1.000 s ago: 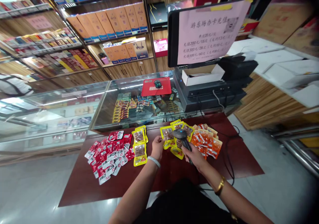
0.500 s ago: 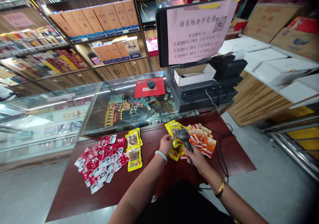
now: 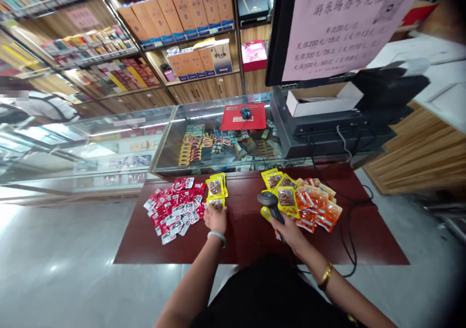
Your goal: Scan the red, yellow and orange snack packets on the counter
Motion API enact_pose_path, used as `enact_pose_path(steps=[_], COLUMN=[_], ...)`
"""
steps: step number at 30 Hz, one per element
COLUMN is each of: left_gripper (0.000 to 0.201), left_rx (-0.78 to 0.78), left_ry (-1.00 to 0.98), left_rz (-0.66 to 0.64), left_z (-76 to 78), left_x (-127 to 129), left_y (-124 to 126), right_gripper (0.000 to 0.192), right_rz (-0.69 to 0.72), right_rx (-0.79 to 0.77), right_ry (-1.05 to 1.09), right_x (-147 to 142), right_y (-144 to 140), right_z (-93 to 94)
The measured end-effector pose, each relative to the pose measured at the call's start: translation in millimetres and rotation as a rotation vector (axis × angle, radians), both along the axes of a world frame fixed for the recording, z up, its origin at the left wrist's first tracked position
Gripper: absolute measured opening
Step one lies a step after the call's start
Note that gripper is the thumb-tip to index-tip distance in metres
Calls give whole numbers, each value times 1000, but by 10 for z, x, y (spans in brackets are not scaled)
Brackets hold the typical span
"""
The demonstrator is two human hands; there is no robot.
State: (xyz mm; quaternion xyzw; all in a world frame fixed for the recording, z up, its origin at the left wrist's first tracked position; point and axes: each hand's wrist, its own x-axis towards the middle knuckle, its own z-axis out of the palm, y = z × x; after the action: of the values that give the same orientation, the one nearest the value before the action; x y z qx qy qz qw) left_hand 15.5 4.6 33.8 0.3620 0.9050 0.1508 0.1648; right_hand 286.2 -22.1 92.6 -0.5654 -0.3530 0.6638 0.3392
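Note:
My right hand (image 3: 289, 233) is closed round the handle of a dark handheld barcode scanner (image 3: 268, 199), its head over the table beside the right-hand packets. Under and beside it lie several yellow snack packets (image 3: 286, 197) with clear windows showing brown contents. Orange snack packets (image 3: 313, 201) are spread to their right. My left hand (image 3: 215, 218) has its fingers curled on the near end of a yellow packet (image 3: 216, 202) in the left group; the fingertips are partly hidden. Another yellow packet (image 3: 215, 187) lies just beyond. Left of this hand is a heap of red-and-white packets (image 3: 174, 209).
The dark red table (image 3: 243, 235) adjoins a glass display counter (image 3: 167, 148). On the counter are a mouse (image 3: 245, 112) on a red mat (image 3: 233, 122) and a monitor (image 3: 282, 36) with a pink sign. A black cable (image 3: 350, 240) runs at right. Another person (image 3: 47, 104) is at far left.
My left hand has moved left from beside the scanner to the left yellow packets. The yellow packet it was at now lies with the right-hand group. The view has shifted, showing a person at left.

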Motion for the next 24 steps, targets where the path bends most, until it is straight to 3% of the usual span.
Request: enact_pose_path(steps=[3, 6, 11, 14, 17, 24], left_gripper=[70, 72, 43, 30, 38, 59], left_rx=[-165, -229, -209, -26, 174, 234], left_ry=[22, -24, -233, -642, -996, -1201], left_rz=[115, 103, -5, 31, 136, 53], left_z=[58, 51, -35, -115, -163, -13], left_x=[-242, -354, -413, -314, -114, 371], left_y=[-150, -230, -331, -387, -402, -260], right_gripper=[41, 38, 37, 38, 37, 36], right_rz=[69, 132, 211, 237, 236, 159], right_rx=[20, 33, 21, 28, 54, 91], right_ry=[-9, -13, -22, -5, -5, -6], right_x=[-155, -283, -454, -525, -547, -375], right_y=[-53, -104, -174, -190, -171, -81], right_z=[-30, -37, 23, 61, 94, 97])
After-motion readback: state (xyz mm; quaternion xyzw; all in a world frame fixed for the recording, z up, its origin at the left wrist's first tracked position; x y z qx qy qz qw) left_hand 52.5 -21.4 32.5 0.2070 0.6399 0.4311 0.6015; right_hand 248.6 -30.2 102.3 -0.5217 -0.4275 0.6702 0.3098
